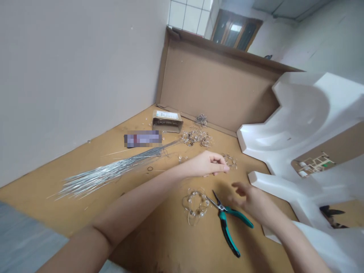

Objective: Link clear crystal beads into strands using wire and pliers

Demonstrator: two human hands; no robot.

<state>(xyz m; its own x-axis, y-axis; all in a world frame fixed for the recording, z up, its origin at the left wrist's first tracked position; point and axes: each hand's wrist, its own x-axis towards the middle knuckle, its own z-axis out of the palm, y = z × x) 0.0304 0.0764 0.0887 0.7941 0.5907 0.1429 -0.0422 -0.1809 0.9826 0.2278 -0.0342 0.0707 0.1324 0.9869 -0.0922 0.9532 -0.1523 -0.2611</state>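
My left hand point(212, 163) is closed in a pinch above the middle of the board; what its fingertips hold, if anything, is too small to make out. Just beyond the fingertips lies a wire-and-bead cluster point(229, 161). My right hand point(248, 199) hovers to the right, slightly blurred, with its fingers apart and nothing visible in them. Below it, pliers point(221, 207) with green and black handles rest with their jaws spread. Beside the jaws is a ring of clear beads on thin wire point(195, 213). Both hands are apart from the pliers.
A bundle of silvery wires point(108, 172) lies at left, near a blurred purple packet point(143, 138). Behind are an open small cardboard box point(167, 119), a pile of beaded pieces point(197, 137) and a dark wire heap point(201, 120). White molded foam point(256, 136) edges the right side.
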